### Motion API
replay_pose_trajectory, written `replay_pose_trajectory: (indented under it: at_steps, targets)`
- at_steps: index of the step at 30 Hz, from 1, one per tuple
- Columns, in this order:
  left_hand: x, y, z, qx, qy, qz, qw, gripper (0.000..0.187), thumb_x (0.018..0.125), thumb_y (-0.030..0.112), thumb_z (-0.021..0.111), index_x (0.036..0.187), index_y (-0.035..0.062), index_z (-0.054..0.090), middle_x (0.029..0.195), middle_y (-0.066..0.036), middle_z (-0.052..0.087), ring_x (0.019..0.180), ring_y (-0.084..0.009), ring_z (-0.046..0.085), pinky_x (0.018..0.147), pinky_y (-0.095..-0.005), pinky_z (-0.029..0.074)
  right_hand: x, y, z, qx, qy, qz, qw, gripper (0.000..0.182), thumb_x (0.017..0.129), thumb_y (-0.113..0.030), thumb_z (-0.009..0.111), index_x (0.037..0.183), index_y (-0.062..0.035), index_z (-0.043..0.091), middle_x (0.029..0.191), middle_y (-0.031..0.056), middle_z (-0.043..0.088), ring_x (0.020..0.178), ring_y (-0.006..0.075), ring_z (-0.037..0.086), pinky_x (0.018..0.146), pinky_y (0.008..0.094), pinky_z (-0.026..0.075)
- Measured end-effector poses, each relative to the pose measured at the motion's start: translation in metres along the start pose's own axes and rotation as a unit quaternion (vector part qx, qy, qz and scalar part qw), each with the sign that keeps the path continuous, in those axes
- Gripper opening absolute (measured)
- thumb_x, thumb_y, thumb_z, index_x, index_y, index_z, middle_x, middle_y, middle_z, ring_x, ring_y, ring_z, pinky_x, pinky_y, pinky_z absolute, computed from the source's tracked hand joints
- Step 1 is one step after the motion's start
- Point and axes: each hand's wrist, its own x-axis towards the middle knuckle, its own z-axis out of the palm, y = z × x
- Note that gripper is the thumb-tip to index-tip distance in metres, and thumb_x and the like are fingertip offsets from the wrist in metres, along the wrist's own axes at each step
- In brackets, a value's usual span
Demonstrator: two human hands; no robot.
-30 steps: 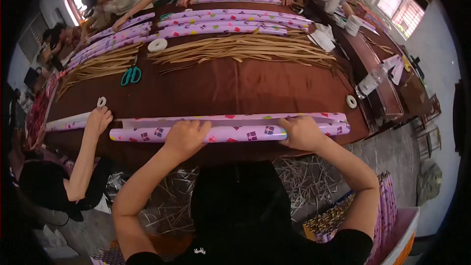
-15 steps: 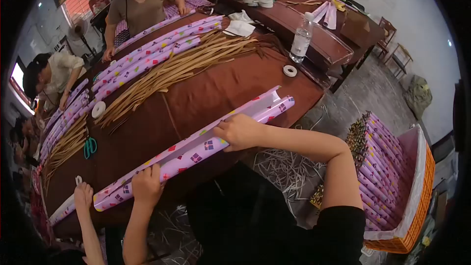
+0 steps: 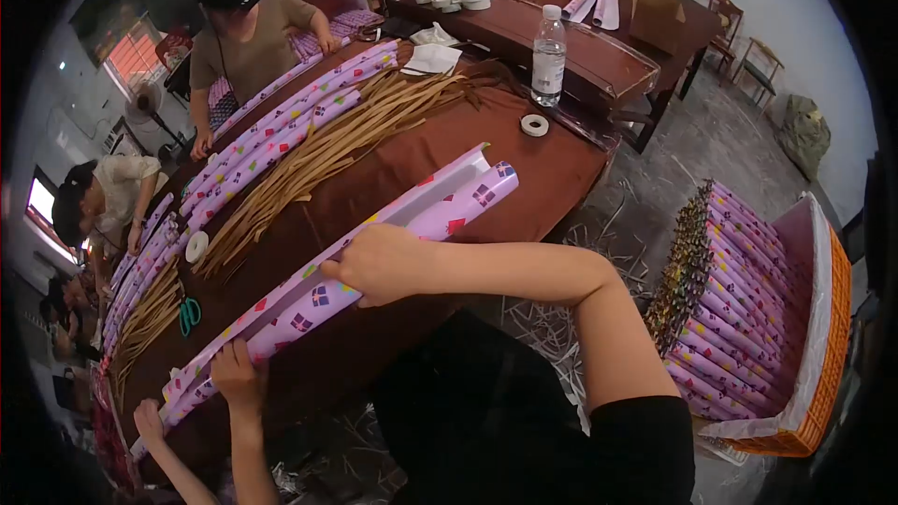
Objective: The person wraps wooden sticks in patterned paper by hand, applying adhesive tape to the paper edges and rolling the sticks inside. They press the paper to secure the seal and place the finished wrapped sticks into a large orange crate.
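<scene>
A pink sheet of wrapping paper [image 3: 299, 323] with small gift-box prints lies slantwise across the brown-covered table, curled into a half-open roll. My right hand [image 3: 388, 266] grips its middle, the thumb at the inner fold and the fingers bent over the curled side. Lower down, my left hand [image 3: 239, 379] holds the near-left part, fingertips hooked over the edge. Beyond it, another person's hand [image 3: 150, 421] is at the paper's far-left end. Teal scissors [image 3: 190, 316] lie on the table to the left of the sheet.
Brown paper strips [image 3: 309, 159] and finished pink rolls [image 3: 281, 122] lie across the table. A water bottle [image 3: 548, 56] and tape roll [image 3: 534, 125] stand at the right edge. An orange basket [image 3: 828, 337] of rolls is on the floor. Co-workers [image 3: 245, 42] work opposite.
Both my hands have moved left along the wrapping paper, the right one farthest. The sheet has shifted left too, toward the other person's hand. The view has turned slightly.
</scene>
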Motion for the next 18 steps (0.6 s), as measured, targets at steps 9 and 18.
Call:
replay_pose_trajectory:
  at_steps: [9,18]
  targets:
    - [0.019,0.074,-0.001,-0.074,-0.100,0.005,0.992,0.052,0.067,0.033,0.077,0.107,0.0050,0.061,0.084,-0.010,0.058,0.079,-0.0275,0.059,0.063,-0.0375,0.051,-0.046,0.050,0.023,0.024,-0.045,-0.085,0.995,0.047,0.070,-0.027,0.074,0.110,-0.0094,0.058,0.086,0.0143,0.063,0.085,0.0342,0.064,0.074,0.0445,0.051]
    - [0.041,0.127,0.019,-0.208,-0.125,-0.017,0.970,0.046,0.072,0.035,0.075,0.101,0.0043,0.058,0.098,-0.014,0.059,0.082,-0.0280,0.064,0.071,-0.0383,0.055,-0.081,0.064,0.005,-0.065,-0.069,-0.076,0.993,0.053,0.075,-0.042,0.075,0.106,-0.0014,0.058,0.095,0.0154,0.064,0.089,0.0345,0.063,0.078,0.0451,0.051]
